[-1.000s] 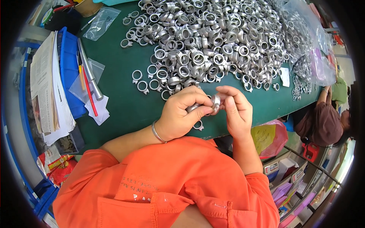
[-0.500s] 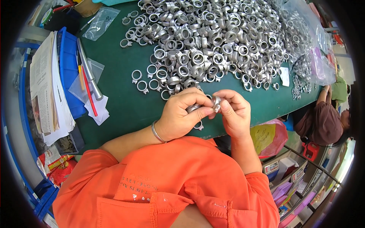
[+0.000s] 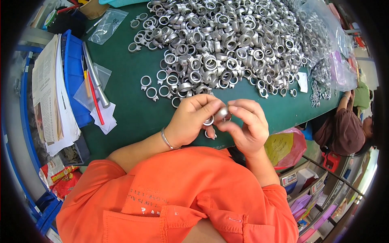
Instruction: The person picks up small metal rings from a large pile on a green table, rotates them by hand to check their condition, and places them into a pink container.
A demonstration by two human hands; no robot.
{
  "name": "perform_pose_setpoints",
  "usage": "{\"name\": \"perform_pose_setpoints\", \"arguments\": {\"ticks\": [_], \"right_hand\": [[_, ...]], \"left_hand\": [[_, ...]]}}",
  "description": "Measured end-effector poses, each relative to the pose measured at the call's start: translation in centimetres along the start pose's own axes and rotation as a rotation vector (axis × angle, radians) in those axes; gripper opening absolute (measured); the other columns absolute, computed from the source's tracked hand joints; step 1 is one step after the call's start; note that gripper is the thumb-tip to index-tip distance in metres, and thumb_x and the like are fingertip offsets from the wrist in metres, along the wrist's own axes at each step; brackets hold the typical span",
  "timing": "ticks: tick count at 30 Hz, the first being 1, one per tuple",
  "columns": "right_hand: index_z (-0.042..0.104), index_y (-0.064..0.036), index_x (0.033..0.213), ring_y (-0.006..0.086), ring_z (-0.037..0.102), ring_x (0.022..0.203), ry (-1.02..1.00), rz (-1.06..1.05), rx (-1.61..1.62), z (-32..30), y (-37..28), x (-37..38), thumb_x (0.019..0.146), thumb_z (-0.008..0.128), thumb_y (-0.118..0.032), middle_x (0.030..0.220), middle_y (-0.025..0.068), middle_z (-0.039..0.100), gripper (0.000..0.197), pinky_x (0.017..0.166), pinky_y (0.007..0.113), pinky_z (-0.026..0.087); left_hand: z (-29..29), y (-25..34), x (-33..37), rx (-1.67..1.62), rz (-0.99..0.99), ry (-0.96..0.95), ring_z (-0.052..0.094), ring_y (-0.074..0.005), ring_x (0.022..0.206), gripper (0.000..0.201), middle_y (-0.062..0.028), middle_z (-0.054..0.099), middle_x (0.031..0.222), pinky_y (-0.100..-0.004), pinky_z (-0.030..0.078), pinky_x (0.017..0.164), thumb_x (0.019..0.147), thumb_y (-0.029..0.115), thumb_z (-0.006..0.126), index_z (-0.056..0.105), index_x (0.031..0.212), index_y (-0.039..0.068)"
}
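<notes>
My left hand (image 3: 193,119) is closed, thumb and fingers gripping a grey metal ring (image 3: 222,114) with a broad, smooth band. A second metal ring (image 3: 208,121) is tucked among the same fingers. From the right, my right hand (image 3: 248,125) curves round the broad ring, index fingertip and thumb at its right side. Just below my left fingers another ring (image 3: 210,135) shows partly. Beyond both hands spreads a large heap of similar metal rings (image 3: 227,52), many with a small lug on the rim.
On the green table (image 3: 121,81) at left lie a tapered metal rod (image 3: 96,75), a red pen (image 3: 96,101) and a clear bag (image 3: 107,26). A blue bin (image 3: 75,77) and papers (image 3: 50,89) stand beside them. Bagged rings (image 3: 316,44) lie far right, near another person (image 3: 344,129).
The broad ring has turned, its smooth outer band now showing. My right fingers have spread wider around it, and my left thumb has shifted up onto it.
</notes>
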State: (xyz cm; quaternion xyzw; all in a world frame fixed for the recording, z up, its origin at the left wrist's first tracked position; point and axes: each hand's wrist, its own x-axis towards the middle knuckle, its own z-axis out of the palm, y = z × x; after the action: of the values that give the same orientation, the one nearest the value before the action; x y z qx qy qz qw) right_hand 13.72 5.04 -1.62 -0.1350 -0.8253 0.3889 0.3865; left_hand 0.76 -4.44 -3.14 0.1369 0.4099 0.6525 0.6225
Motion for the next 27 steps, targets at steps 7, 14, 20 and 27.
{"name": "perform_pose_setpoints", "arguments": {"ticks": [7, 14, 20, 27], "right_hand": [[0.063, -0.0019, 0.083, 0.0260, 0.058, 0.072, -0.169, 0.373, -0.247, -0.7, 2.4, 0.4, 0.070, 0.065, -0.001, 0.083, 0.0112, 0.058, 0.013, 0.063, 0.033, 0.046], [0.062, -0.0019, 0.079, 0.0273, 0.058, 0.069, -0.208, 0.478, -0.356, 0.3, 2.8, 0.7, 0.071, 0.063, -0.007, 0.073, 0.0110, 0.059, 0.009, 0.064, 0.033, 0.048], [0.058, 0.0005, 0.082, 0.0203, 0.062, 0.069, 0.192, 0.400, 0.241, 0.2, 1.6, -0.5, 0.067, 0.065, 0.009, 0.076, 0.0088, 0.063, 0.019, 0.063, 0.029, 0.049], [0.058, -0.0015, 0.081, 0.0255, 0.063, 0.076, 0.016, -0.241, -0.192, -0.1, 0.7, -0.2, 0.063, 0.067, 0.012, 0.082, 0.0086, 0.063, 0.024, 0.065, 0.031, 0.050]], "left_hand": [[-0.9, 0.3, 0.4, -0.247, 0.077, 0.007, 0.048, -0.0075, 0.051, 0.010, -0.0039, 0.052, 0.068, -0.0179, 0.032, 0.035, 0.088, 0.011, 0.053, 0.054, 0.088, 0.001], [-0.6, 0.2, 0.0, -0.123, 0.109, 0.006, 0.046, -0.0046, 0.048, 0.007, -0.0021, 0.053, 0.064, -0.0178, 0.032, 0.036, 0.085, 0.008, 0.056, 0.054, 0.085, 0.002], [-0.2, 0.2, -0.1, 0.160, -0.031, -0.002, 0.046, -0.0056, 0.049, 0.013, -0.0051, 0.057, 0.067, -0.0172, 0.032, 0.037, 0.086, 0.012, 0.057, 0.059, 0.086, -0.001], [-0.6, 0.3, -0.1, 0.086, -0.008, -0.046, 0.048, -0.0063, 0.052, 0.011, -0.0058, 0.057, 0.072, -0.0180, 0.033, 0.040, 0.086, 0.009, 0.057, 0.060, 0.086, -0.001]]}}
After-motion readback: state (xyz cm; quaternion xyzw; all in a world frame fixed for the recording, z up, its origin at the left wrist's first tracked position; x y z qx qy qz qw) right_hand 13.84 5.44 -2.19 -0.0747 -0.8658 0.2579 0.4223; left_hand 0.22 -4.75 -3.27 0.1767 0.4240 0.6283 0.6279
